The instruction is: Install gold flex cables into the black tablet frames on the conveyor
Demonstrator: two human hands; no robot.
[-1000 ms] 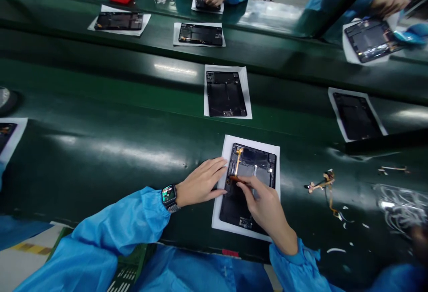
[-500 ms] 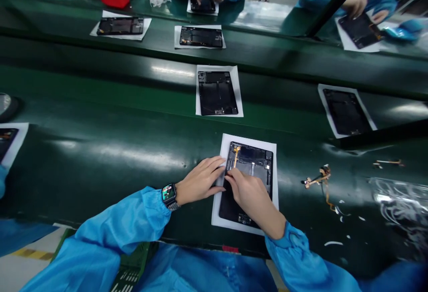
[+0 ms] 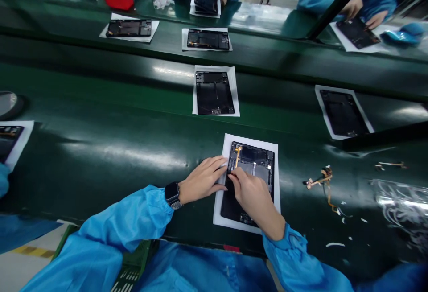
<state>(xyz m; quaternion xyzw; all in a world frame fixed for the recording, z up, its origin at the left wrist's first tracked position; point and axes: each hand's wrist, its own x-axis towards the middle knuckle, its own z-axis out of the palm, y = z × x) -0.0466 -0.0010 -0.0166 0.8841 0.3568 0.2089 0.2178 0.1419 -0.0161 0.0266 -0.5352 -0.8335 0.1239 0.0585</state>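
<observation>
Moved since a second ago: our right hand (image 3: pixel 252 194) has shifted toward the left long edge of the opened tablet (image 3: pixel 230 203); the brownish piece then visible at its fingertips is out of sight now.
Green counter (image 3: pixel 100 176): it carries our work just in front of us.
White sheet (image 3: pixel 217 218): lies under the tablet, its margin showing around it.
Tablet: inner side up; its long axis runs away from us, the far end leaning slightly right.
Right hand: crosses the tablet from the right, thumb and forefinger tips close together at the left edge; we cannot tell whether they pinch anything.
Left hand (image 3: pixel 203 180): comes in from the left, fingers stretched, thumb spread apart, tips at that same edge.
Orange ribbon cable (image 3: pixel 237 158): lies just beyond our right fingertips, along the tablet's length; the right hand is nearer.
</observation>
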